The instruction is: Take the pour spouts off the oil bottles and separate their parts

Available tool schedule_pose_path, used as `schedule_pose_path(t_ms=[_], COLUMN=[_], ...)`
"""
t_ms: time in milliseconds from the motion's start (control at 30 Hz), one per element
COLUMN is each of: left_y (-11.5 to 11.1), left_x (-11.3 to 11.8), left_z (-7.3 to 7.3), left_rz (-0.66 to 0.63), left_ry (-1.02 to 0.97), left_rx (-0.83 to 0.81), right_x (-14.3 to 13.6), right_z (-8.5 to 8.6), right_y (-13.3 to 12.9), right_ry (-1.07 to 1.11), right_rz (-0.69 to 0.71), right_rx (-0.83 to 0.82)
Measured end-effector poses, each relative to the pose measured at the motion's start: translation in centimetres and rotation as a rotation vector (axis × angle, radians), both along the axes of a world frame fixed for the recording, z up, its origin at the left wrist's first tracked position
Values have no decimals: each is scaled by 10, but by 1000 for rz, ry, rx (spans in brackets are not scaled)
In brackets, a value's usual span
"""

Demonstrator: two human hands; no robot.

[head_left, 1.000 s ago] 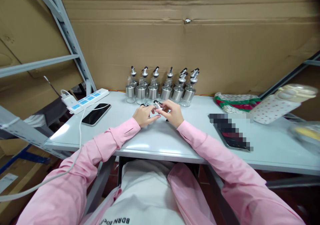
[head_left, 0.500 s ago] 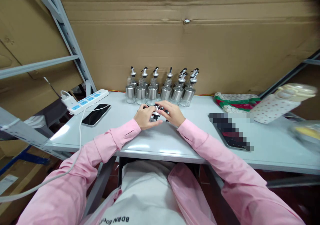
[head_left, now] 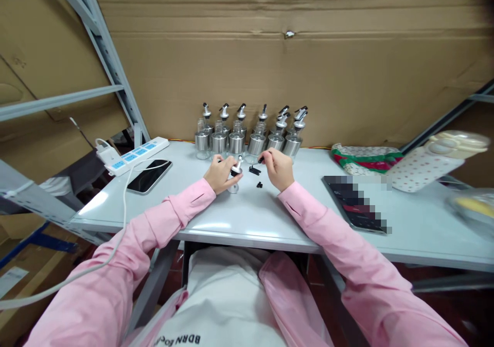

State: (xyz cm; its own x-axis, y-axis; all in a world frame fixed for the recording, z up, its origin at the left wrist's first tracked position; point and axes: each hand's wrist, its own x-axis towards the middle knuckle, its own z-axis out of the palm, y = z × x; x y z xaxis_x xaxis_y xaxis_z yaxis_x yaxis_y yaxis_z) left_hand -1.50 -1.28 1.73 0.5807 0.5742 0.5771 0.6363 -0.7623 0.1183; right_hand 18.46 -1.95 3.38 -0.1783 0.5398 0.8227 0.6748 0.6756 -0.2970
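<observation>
My left hand is closed around a silver bottle pourer, its thin spout pointing up and a black part below. Below it, a small silvery round piece is partly hidden by the fingers. My right hand pinches a small black plastic piece, apart from the pourer. Between the hands lie black plastic lever pieces and a little cluster of tiny black parts. Behind them stand several glass bottles with steel sleeves, and the back ones carry silver pourers with black levers.
On the left of the table are a phone and a white power strip with a cable. At right lie a dark phone, a red-green patterned bag and a tilted dotted bottle. Cardboard stands behind.
My hands have moved apart. The right hand has drawn back to the right with a black piece in its fingers, while the left keeps the pourer. Loose black parts between them now show.
</observation>
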Motion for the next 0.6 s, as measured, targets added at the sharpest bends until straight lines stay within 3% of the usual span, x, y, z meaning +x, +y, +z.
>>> schedule_pose_path(t_ms=[100,233,300,433,600], left_y=[5,6,6,9,10], left_x=[-4,-6,-6,-7,-6], left_z=[-2,-3,-4,-6,-8], left_rz=[24,-9,-21,-27,-32], left_ry=[-72,-80,-85,-119,-121], left_rx=[-5,42,58,86,89], right_x=[9,16,19,28,38], right_z=[0,-12,-18,-25,-33], right_y=[11,26,31,39,46], right_ry=[31,175,226,187,-315], right_rz=[-38,-16,-22,-174,-371], right_rx=[-107,-618,-791,-743,-648])
